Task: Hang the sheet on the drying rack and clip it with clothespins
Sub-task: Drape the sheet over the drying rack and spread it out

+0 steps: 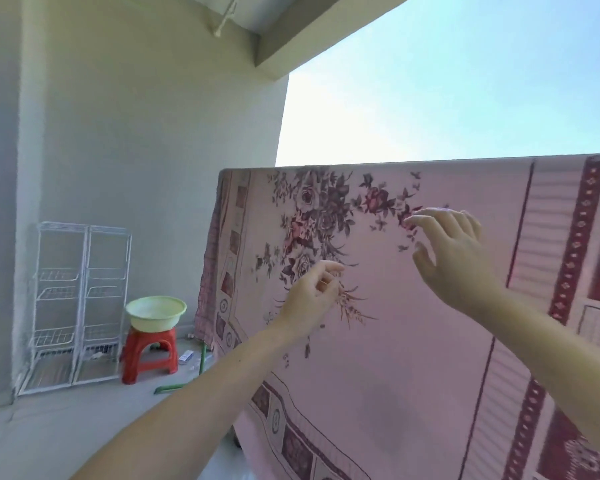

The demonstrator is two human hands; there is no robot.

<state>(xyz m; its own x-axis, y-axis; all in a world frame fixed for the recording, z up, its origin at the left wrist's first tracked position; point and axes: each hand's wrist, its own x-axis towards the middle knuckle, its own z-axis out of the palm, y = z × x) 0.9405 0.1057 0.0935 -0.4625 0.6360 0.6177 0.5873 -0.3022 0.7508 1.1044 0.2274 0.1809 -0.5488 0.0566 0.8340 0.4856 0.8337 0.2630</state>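
Observation:
A pink sheet (413, 341) with a dark floral print and maroon borders hangs over the top bar of the drying rack, which it hides. My left hand (312, 299) is in front of the sheet's flower pattern, fingers curled together; something thin may sit between them, too small to tell. My right hand (454, 251) is raised higher and to the right, fingers spread, close to the cloth and holding nothing. No clothespin shows on the sheet's top edge.
A pale green basin (156, 312) sits on a red plastic stool (149, 351) by the wall at left. A white wire shelf unit (80, 306) stands further left. A green rack leg (203, 355) and small items lie on the concrete floor.

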